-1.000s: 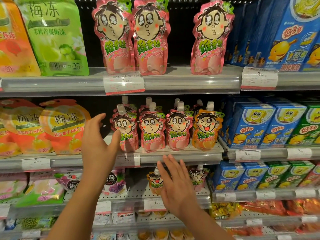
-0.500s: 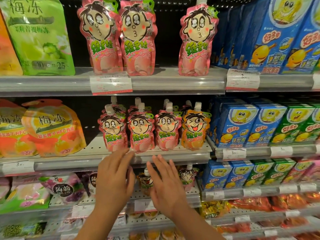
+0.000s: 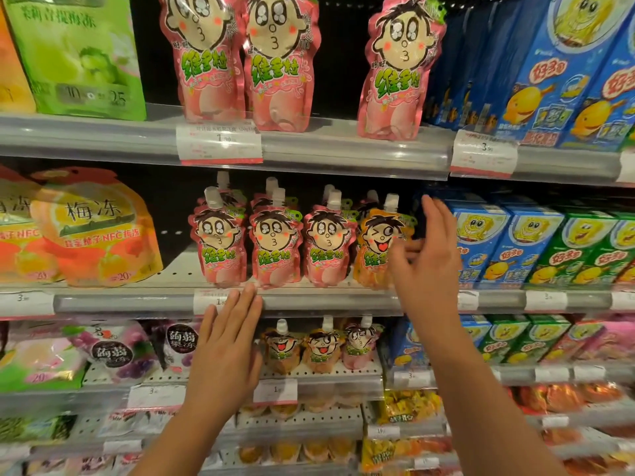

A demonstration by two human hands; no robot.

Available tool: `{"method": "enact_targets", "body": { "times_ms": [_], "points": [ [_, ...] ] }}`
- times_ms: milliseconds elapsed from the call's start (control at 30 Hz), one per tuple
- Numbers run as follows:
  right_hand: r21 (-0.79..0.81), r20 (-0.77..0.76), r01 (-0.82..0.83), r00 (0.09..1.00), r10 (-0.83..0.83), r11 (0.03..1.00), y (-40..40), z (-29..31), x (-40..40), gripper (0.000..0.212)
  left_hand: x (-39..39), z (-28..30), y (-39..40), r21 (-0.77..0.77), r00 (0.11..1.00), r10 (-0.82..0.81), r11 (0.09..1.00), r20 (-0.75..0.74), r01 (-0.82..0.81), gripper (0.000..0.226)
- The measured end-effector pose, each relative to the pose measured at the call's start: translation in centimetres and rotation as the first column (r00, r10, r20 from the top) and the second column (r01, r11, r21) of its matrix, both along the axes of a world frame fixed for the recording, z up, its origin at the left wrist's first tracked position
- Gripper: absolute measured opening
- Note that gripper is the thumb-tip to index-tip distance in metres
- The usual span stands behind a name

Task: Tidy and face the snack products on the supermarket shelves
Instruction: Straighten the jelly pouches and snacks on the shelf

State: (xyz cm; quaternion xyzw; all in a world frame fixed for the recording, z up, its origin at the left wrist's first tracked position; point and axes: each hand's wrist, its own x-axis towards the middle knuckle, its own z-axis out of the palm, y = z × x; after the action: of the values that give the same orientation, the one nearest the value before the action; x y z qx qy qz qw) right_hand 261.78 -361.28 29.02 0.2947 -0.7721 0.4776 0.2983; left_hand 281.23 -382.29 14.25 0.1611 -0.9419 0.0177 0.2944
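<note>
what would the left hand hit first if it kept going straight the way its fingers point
Most likely the shelf edge rail: the left hand points up with its fingertips already at the rail. Past that stand the pink pouches. Depth is hard to judge from this one view.

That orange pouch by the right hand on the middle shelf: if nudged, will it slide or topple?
The orange pouch is a soft, glossy spouted bag on a narrow base, so it probably tips rather than slides. Its film likely dents and feels slippery. The pink pouch close beside it may brace it.
</note>
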Motion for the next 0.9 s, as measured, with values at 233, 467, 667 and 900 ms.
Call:
{"method": "enact_targets", "body": {
  "times_ms": [233, 467, 667, 900],
  "points": [
    [0.145, 0.173, -0.008, 0.985, -0.018, 0.989, 0.1, 1.1, -2.2, 0.058, 0.1, 0.1, 0.0, 0.005, 0.999, 0.007, 1.000, 0.036, -0.007, 0.074],
    [0.049, 0.068, 0.007, 0.998, -0.011, 0.999, 1.5, 1.6, -0.9, 0.015, 0.1, 0.1, 0.2, 0.026, 1.000, -0.008, 1.000, 0.013, 0.008, 0.075],
    [-0.134, 0.026, -0.036, 0.999, 0.040, 0.990, 7.4, 1.3, 1.6, 0.010, -0.1, 0.7, 1.3, 0.127, 0.996, -0.005, 0.992, -0.091, 0.017, 0.072],
    [0.101, 0.227, -0.123, 0.969, 0.097, 0.987, 12.9, -4.2, 1.9, 0.026, -3.6, 2.2, 11.4, 0.494, 0.968, -0.183, 0.834, -0.171, 0.245, 0.042]
  ]
}}
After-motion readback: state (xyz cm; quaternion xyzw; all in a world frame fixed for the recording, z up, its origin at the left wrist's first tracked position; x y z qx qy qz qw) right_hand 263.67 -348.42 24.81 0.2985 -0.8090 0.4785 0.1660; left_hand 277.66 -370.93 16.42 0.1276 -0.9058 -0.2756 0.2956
